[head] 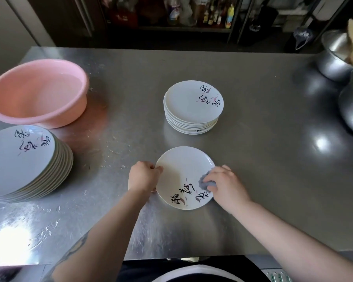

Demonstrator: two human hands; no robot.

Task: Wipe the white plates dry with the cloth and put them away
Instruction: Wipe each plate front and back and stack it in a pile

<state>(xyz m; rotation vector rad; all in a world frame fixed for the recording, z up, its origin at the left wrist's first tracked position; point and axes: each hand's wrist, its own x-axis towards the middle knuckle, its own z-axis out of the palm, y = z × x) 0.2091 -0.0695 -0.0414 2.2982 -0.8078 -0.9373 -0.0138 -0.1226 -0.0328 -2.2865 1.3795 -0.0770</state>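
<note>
A single white plate (181,171) with black brush lettering lies on the steel table (263,159) in front of me. My left hand (143,176) grips its left rim. My right hand (222,186) presses a small grey-blue cloth (205,182) onto the plate's right side. Beyond it stands a stack of several white plates (192,106) of the same kind. A second, tilted stack of white plates (22,159) sits at the left edge.
A pink plastic basin (39,92) with water stands at the back left. Water drops spot the table between the basin and the single plate. Steel bowls (334,58) crowd the right edge. Shelves with bottles (212,13) lie behind the table.
</note>
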